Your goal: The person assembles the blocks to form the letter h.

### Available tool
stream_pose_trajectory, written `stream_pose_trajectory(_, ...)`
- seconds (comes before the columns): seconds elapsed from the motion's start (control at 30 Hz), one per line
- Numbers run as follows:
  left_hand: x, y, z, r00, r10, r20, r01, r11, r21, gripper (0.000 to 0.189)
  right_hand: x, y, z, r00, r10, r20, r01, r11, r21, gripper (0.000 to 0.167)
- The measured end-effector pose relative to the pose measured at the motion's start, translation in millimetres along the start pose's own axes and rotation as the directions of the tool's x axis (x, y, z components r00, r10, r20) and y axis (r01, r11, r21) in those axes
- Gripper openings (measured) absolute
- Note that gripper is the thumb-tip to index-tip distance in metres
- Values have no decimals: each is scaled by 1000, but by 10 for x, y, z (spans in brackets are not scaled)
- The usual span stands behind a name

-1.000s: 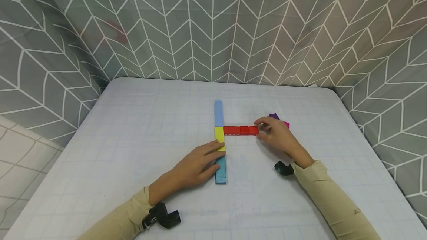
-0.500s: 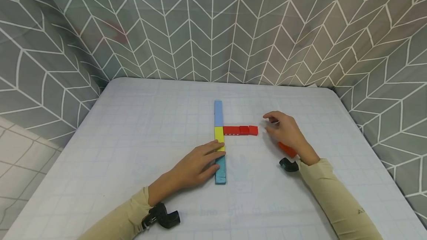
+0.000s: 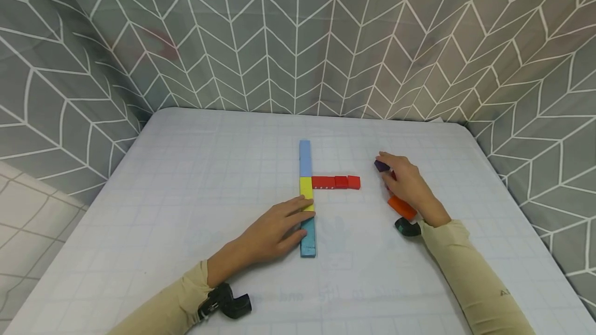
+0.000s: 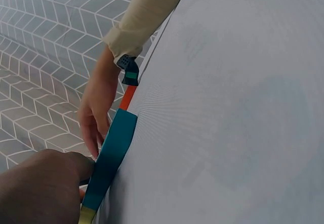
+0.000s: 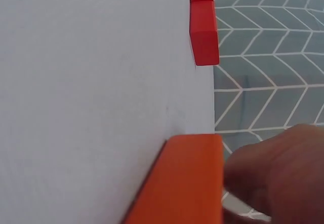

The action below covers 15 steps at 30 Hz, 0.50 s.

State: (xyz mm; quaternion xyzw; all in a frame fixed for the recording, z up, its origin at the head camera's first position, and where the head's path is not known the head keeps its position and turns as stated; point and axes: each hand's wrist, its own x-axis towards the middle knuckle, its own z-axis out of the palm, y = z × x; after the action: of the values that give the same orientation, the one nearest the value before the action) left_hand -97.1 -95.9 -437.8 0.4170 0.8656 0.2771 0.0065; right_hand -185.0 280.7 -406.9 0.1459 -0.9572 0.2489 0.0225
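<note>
On the white table, a light blue block, a yellow block and a teal block lie end to end in a column. Red blocks run rightward from the yellow one. My left hand rests with extended fingers across the yellow and teal blocks. To the right, my right hand has thumb and fingers around a dark purple block, pinching it. An orange block lies below that hand, large in the right wrist view. The palm partly hides a dark red piece.
A grey curtain with white chevron lines stands behind the table and along both sides. Each wrist wears a black camera, such as the left one. White floor tiles show at the lower left.
My right hand has left the end of the red row, moved right, and come onto the purple block. The orange block has come into sight. My left hand has stayed put.
</note>
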Motion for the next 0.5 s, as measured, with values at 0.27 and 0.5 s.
stream_pose_trajectory(0.27, 0, -1, 3, 1000, 1, -3, -1, 1000, 4, 49, 4, 30, -5, 996, 93, 7, -93, 996, 14, 44)
stream_pose_trajectory(0.5, -3, -2, 3, 1000, -1, -4, 1, 1000, 3, 49, -20, 20, -21, 992, 125, -34, -124, 992, 30, 43)
